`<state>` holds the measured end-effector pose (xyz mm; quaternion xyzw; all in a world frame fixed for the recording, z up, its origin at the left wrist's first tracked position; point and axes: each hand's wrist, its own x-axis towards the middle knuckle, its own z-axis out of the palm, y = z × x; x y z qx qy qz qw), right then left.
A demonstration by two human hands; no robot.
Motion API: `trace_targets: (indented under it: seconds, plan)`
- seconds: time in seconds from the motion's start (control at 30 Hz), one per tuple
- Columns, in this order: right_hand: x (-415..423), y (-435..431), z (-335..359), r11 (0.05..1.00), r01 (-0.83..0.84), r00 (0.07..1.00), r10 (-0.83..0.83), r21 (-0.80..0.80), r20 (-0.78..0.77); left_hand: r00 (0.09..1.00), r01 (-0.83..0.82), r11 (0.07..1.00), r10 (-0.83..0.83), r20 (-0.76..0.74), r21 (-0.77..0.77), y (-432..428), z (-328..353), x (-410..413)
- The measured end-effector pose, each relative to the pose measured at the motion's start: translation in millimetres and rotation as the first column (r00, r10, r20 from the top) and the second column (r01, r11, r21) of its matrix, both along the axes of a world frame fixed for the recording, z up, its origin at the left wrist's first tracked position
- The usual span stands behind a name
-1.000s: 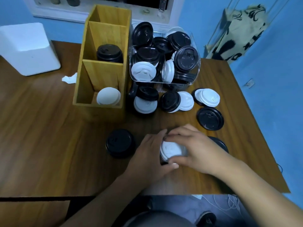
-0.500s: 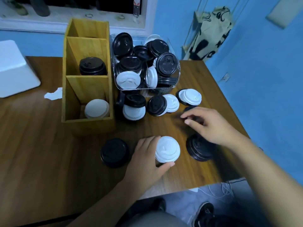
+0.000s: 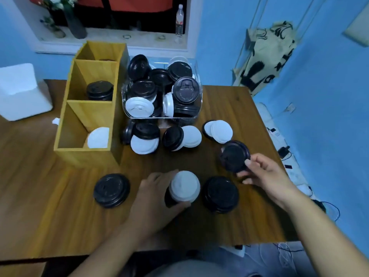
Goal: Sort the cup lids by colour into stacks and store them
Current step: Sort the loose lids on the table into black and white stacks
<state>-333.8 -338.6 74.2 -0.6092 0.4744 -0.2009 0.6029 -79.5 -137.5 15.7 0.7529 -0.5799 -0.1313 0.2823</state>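
On the wooden table (image 3: 50,196), my left hand (image 3: 157,194) curls round the white stack (image 3: 184,186), between 2 black stacks (image 3: 111,190) (image 3: 220,194); my right hand (image 3: 265,176) pinches 1 tilted black lid (image 3: 234,155)

looks like a lived-in room at home: blue painted wall (image 3: 329,92), white window sill (image 3: 111,40) with a vase of flowers (image 3: 74,25) and a plastic bottle (image 3: 179,19), printed cloth bag (image 3: 267,54) hanging in the corner, wooden desk (image 3: 50,196), cables (image 3: 330,210) loose on the floor (image 3: 295,176).
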Motion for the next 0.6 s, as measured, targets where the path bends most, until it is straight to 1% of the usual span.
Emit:
trace_targets:
  seconds: [0.03, 0.07, 0.1, 0.13, 0.2, 0.3, 0.37, 0.4, 0.43, 0.47, 0.53, 0.57, 0.6]
  plan:
    - [-4.9, 2.6, -1.0, 0.988, 0.048, 0.997, -0.056, 0.149, 0.051, 1.0, -0.023, 1.0, 0.023, 0.001, 0.011, -3.8, 1.1, -2.1]
    - [-9.5, 3.6, -1.8, 0.965, 0.071, 0.994, -0.091, 0.253, 0.065, 0.999, -0.037, 0.999, 0.037, -0.002, 0.016, -6.9, 1.6, -3.9]
    - [-14.3, 2.9, -2.9, 0.947, 0.075, 0.993, -0.099, 0.311, 0.061, 0.999, -0.045, 0.999, 0.046, -0.005, 0.015, -8.9, 2.1, -5.6]
    - [-18.7, 1.7, -3.5, 0.941, 0.074, 0.995, -0.094, 0.332, 0.043, 0.999, -0.051, 0.999, 0.051, -0.003, 0.013, -10.0, 2.3, -7.1]
    - [-25.4, -0.5, -1.3, 0.945, 0.068, 0.998, -0.063, 0.32, -0.024, 0.998, -0.059, 0.998, 0.059, 0.009, 0.014, -10.4, 2.0, -9.7]
    - [-33.2, -6.0, 4.5, 0.977, 0.048, 0.972, 0.002, 0.207, -0.234, 0.997, -0.077, 0.996, 0.077, 0.013, 0.035, -10.5, 0.5, -11.9]
    - [-37.5, -11.1, 5.7, 0.997, -0.047, 0.898, 0.068, 0.059, -0.434, 0.996, -0.09, 0.995, 0.089, 0.007, 0.049, -10.6, 1.2, -12.9]
    - [-38.4, -12.9, 5.9, 0.99, -0.14, 0.833, 0.1, -0.033, -0.545, 0.996, -0.091, 0.995, 0.091, 0.007, 0.049, -10.9, 1.7, -13.6]
    - [-38.4, -14.2, 5.8, 0.96, -0.247, 0.764, 0.111, -0.129, -0.636, 0.996, -0.089, 0.995, 0.089, 0.011, 0.044, -10.9, 2.3, -14.4]
    - [-37.6, -15.9, 3.9, 0.91, -0.346, 0.718, 0.101, -0.227, -0.689, 0.996, -0.085, 0.996, 0.085, 0.018, 0.035, -11.0, 2.8, -15.2]
    - [-32.2, -19.7, -1.6, 0.777, -0.499, 0.697, 0.097, -0.384, -0.711, 0.996, -0.079, 0.997, 0.078, 0.031, 0.018, -10.8, 3.5, -16.3]
    - [-27.3, -20.9, -3.5, 0.72, -0.555, 0.695, 0.127, -0.416, -0.707, 0.996, -0.077, 0.997, 0.077, 0.035, 0.018, -10.9, 3.7, -16.3]
    - [-21.8, -22.5, -5.6, 0.684, -0.597, 0.688, 0.167, -0.42, -0.706, 0.996, -0.076, 0.997, 0.075, 0.037, 0.021, -11.0, 3.9, -16.2]
